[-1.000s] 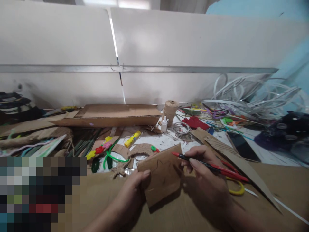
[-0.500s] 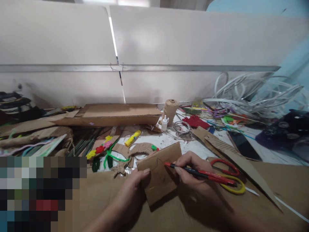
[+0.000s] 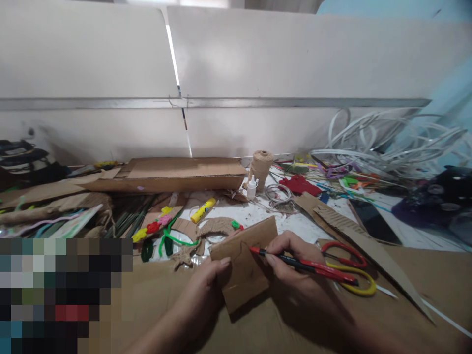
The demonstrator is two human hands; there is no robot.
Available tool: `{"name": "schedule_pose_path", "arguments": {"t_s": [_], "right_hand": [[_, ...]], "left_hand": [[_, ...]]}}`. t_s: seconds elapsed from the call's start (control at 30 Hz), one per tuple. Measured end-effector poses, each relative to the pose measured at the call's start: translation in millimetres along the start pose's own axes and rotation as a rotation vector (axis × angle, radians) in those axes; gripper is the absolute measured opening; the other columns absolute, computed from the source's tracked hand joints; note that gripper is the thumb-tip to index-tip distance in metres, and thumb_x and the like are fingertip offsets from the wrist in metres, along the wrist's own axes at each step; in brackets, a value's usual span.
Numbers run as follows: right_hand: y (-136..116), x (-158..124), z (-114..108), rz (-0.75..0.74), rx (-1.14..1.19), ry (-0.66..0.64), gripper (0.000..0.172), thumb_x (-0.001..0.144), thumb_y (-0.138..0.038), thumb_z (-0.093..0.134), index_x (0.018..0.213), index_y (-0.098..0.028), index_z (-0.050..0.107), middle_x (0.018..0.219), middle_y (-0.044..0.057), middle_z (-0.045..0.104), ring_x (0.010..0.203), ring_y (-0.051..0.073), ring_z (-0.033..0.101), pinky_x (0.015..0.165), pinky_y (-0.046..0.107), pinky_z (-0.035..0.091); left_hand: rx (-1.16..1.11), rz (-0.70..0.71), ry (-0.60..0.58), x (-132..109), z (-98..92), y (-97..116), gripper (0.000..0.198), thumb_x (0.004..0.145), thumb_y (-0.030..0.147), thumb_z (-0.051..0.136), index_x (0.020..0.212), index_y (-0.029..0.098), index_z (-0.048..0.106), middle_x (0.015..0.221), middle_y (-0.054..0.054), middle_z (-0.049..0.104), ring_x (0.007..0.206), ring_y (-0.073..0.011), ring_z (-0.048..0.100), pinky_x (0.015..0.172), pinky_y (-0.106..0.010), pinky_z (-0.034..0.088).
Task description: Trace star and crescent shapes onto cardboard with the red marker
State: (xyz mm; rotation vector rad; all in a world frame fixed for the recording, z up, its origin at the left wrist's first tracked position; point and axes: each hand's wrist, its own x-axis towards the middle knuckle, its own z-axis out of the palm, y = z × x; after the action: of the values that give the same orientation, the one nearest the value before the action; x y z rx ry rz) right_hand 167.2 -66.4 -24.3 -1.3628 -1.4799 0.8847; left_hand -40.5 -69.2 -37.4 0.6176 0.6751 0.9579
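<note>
A small cardboard piece [image 3: 245,280] with faint curved lines drawn on it is held tilted by my left hand [image 3: 206,282], the thumb on its front face and the other fingers hidden behind. Between the fingertips of my right hand [image 3: 295,268] is a red and black pen [image 3: 306,265], its red tip at the upper part of the cardboard. Scissors with red and yellow handles [image 3: 359,290] lie just right of my right hand, partly behind the pen.
Behind my hands are a yellow glue stick [image 3: 203,211], a white bottle [image 3: 251,188], a twine spool [image 3: 261,167] and a long cardboard box [image 3: 177,177]. Cardboard strips [image 3: 354,241], a phone [image 3: 374,221] and coiled white strips [image 3: 387,142] are at the right. Pixelation hides the lower left.
</note>
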Motion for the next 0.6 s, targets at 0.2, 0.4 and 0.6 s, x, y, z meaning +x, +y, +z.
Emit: {"name": "schedule_pose_path", "arguments": {"t_s": [0.2, 0.4, 0.6], "right_hand": [[1.5, 1.3, -2.3, -0.045, 0.028, -0.031, 0.026, 0.097, -0.041, 0.071, 0.077, -0.026, 0.063, 0.067, -0.001, 0.064, 0.058, 0.016, 0.054, 0.049, 0.027, 0.041], [-1.5, -2.9, -0.6, 0.025, 0.066, -0.018, 0.027, 0.097, -0.044, 0.073, 0.079, -0.026, 0.065, 0.068, 0.0, 0.066, 0.06, 0.018, 0.057, 0.05, 0.027, 0.04], [1.3, -2.1, -1.0, 0.011, 0.052, -0.031, 0.026, 0.098, -0.041, 0.073, 0.079, -0.026, 0.065, 0.067, -0.001, 0.065, 0.06, 0.017, 0.055, 0.049, 0.027, 0.04]], "left_hand": [[0.029, 0.001, -0.027, -1.5, 0.5, -1.9, 0.054, 0.085, 0.044, 0.079, 0.125, 0.008, 0.077, 0.101, -0.019, 0.08, 0.103, -0.0386, 0.075, 0.096, -0.046, 0.055], [0.03, -0.004, 0.005, -1.4, -1.6, -3.3, 0.05, 0.084, 0.041, 0.079, 0.122, 0.008, 0.078, 0.099, -0.018, 0.08, 0.103, -0.0384, 0.075, 0.095, -0.045, 0.055], [0.03, -0.014, -0.019, -1.1, -2.6, -3.5, 0.05, 0.085, 0.042, 0.079, 0.122, 0.007, 0.078, 0.098, -0.019, 0.08, 0.102, -0.0385, 0.075, 0.095, -0.045, 0.055]]}}
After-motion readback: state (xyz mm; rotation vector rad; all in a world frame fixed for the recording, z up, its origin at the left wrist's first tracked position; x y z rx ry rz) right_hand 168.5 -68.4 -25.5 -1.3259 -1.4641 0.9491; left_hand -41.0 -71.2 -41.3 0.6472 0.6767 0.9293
